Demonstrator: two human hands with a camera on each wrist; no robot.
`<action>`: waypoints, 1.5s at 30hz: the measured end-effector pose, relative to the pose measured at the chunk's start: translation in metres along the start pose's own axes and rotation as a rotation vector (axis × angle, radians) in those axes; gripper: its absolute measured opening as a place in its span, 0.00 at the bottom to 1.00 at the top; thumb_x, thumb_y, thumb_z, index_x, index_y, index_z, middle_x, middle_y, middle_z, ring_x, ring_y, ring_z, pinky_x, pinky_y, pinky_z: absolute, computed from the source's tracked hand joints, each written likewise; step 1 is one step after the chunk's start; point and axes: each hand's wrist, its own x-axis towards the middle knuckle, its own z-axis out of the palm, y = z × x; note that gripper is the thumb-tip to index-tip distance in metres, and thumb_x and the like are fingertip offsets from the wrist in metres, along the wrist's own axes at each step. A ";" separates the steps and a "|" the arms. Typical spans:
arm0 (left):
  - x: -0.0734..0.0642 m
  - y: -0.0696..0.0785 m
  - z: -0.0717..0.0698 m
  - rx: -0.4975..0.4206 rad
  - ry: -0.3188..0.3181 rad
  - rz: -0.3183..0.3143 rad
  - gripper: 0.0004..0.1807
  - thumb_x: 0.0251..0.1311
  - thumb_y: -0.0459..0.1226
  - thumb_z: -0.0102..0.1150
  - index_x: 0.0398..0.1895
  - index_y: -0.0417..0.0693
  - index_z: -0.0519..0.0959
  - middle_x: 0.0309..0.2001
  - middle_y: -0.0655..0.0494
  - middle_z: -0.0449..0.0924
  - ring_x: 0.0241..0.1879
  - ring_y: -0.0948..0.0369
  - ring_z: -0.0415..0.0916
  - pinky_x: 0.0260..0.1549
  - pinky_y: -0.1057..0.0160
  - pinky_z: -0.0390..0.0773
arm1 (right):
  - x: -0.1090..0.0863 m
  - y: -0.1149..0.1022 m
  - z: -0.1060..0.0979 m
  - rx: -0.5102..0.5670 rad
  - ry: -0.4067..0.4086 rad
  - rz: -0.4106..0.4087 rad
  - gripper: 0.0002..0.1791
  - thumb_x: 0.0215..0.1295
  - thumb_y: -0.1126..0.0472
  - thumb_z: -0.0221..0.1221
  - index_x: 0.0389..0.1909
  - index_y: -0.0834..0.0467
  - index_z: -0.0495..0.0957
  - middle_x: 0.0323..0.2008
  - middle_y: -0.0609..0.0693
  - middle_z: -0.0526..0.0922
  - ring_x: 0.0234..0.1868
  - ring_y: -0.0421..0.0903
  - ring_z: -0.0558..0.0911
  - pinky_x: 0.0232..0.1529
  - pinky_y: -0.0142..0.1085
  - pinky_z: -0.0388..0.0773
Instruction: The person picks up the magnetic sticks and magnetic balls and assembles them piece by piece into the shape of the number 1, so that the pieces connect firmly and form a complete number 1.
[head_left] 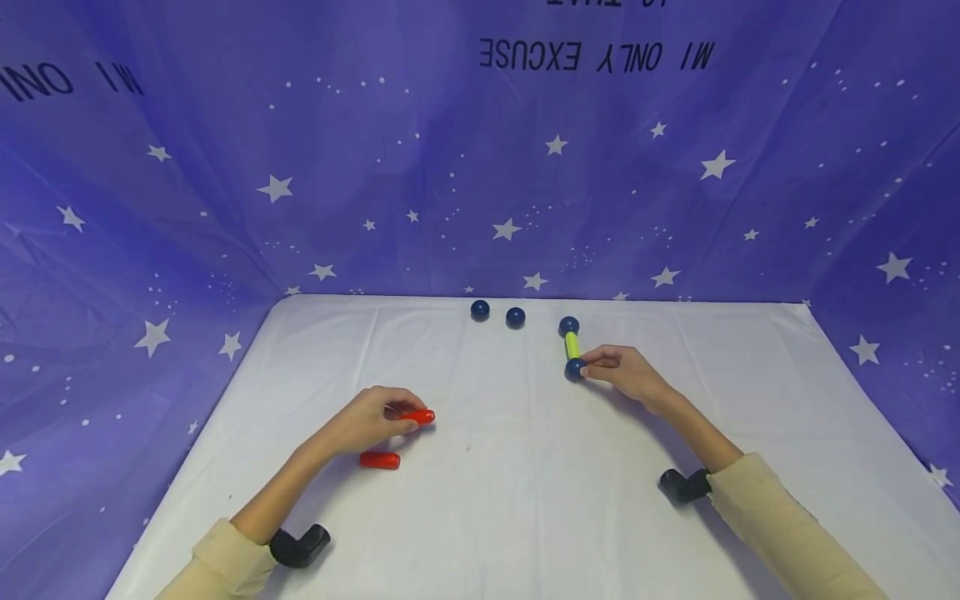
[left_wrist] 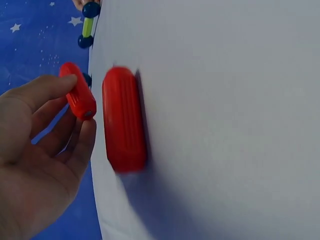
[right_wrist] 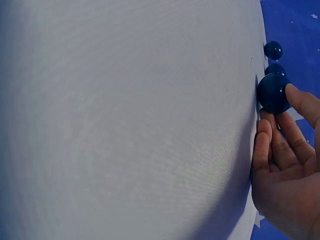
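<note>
R grip [head_left: 626,372] pinches ball [head_left: 573,370] — R-wrist view misses yel. rod [head_left: 572,345].

Black, upside-down lettering [head_left: 570,56] on the purple cloth [head_left: 480,179] includes "ONLY EXCUSE".

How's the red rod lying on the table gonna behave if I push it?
The red rod may well roll sideways, given its rounded, elongated body. It looks stiff, lying straight without any visible bend. Its grooved side could make it less slippery.
</note>
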 end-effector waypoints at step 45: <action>0.097 0.068 0.097 -0.628 0.139 -0.135 0.15 0.61 0.28 0.66 0.51 0.31 0.81 0.42 0.43 0.85 0.40 0.58 0.83 0.41 0.59 0.84 | 0.001 0.000 -0.001 -0.031 -0.004 -0.003 0.21 0.65 0.54 0.66 0.55 0.62 0.81 0.51 0.56 0.85 0.58 0.57 0.77 0.49 0.43 0.70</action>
